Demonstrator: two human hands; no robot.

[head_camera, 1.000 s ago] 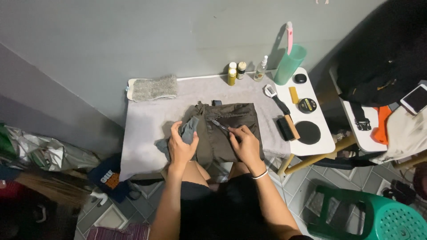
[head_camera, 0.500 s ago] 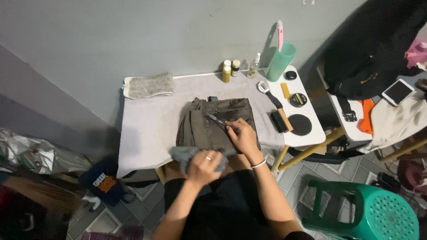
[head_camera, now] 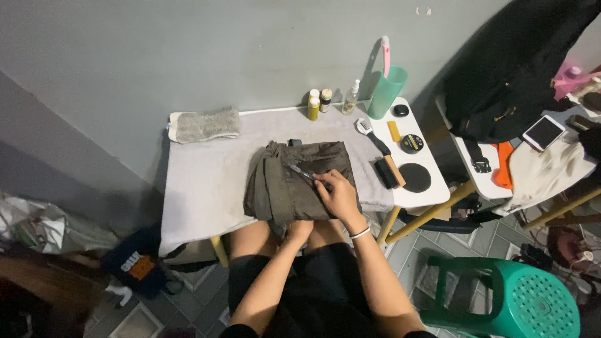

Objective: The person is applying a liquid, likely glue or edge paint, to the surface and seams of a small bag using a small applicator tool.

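An olive-green fabric bag [head_camera: 294, 188] lies crumpled on the grey cloth that covers a small white table [head_camera: 200, 181]. My right hand [head_camera: 339, 193] rests on the bag's right half, fingers pinched on a thin grey tool [head_camera: 300, 171] that points left across the bag. My left hand [head_camera: 299, 229] is at the bag's near edge, above my lap. Its fingers are tucked out of sight at that edge, so what it holds is hidden.
A folded grey towel [head_camera: 206, 125] lies at the table's back left. Small bottles [head_camera: 315, 105], a green cup [head_camera: 386, 92], two brushes [head_camera: 383, 156] and round tins [head_camera: 412, 144] stand at the right end. A green stool [head_camera: 507, 303] and a cluttered side table [head_camera: 538, 156] are to the right.
My left hand, which held a grey cloth on the bag, drew back to my lap and is now at the bag's near edge; the cloth is out of sight. The right hand stayed on the bag.
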